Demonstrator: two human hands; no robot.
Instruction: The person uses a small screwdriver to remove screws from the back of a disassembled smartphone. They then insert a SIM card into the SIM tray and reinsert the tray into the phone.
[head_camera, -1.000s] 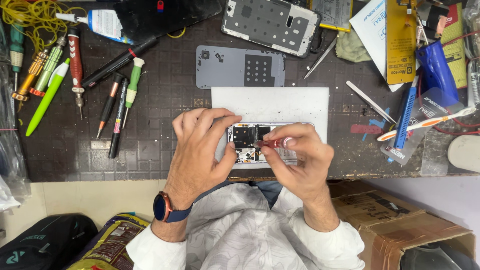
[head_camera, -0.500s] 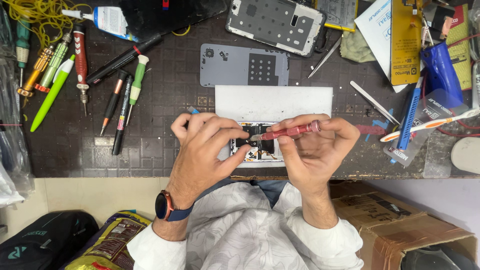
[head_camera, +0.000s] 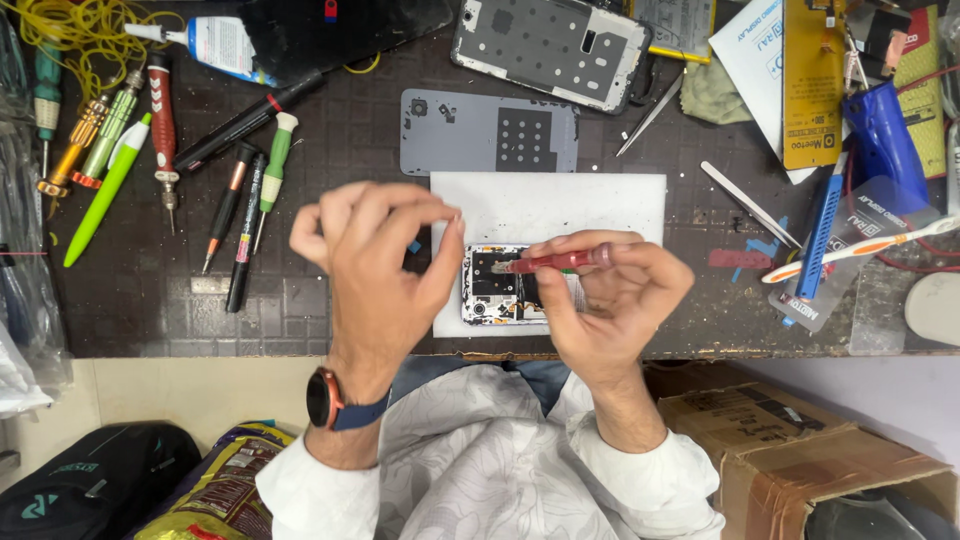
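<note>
Right now the right hand (head_camera: 610, 290) grips a red screwdriver (head_camera: 555, 262) with its tip over the opened phone (head_camera: 495, 285) on the white mat (head_camera: 560, 205), while the left hand (head_camera: 375, 260), fingertips pinched, hovers just beside it; unscrewing seems underway, needing a steady tip.

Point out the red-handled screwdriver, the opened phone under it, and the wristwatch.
red-handled screwdriver (head_camera: 562, 260), head view, middle of the handle.
opened phone (head_camera: 490, 295), head view, exposed board left of the right hand.
wristwatch (head_camera: 322, 398), head view, case on the left wrist.

left hand (head_camera: 375, 255) lifted off opened phone (head_camera: 505, 285), fingertips pinched; red screwdriver (head_camera: 555, 262) now level.
</note>
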